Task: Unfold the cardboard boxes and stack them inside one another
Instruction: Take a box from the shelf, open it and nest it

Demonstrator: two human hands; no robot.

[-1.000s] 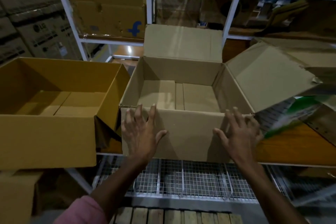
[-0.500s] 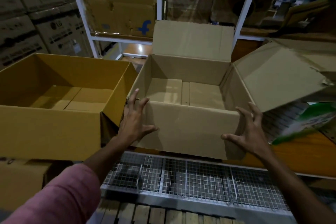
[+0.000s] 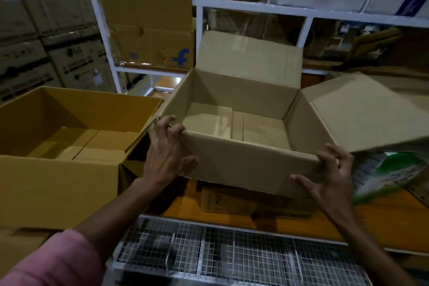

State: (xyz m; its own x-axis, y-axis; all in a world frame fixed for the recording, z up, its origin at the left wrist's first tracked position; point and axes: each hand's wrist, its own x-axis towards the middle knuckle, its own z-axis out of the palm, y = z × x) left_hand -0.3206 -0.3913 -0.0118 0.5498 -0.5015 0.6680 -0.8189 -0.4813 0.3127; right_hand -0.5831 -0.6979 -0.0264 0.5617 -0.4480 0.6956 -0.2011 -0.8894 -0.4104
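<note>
My left hand [image 3: 166, 153] and right hand [image 3: 330, 177] grip the pale box's [image 3: 250, 162] near corners, fingers curled around them. I should lift it level and lower it squarely into the yellow box [image 3: 58, 183] left of my hands.

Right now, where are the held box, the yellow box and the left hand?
held box [image 3: 246, 165], head view, near wall.
yellow box [image 3: 58, 190], head view, near wall.
left hand [image 3: 164, 153], head view, back of hand.

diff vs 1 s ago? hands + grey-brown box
Both hands moved out to the near corners of the grey-brown box: left hand and right hand now grip it, and it has come up off the shelf. The yellow box stayed put.
</note>
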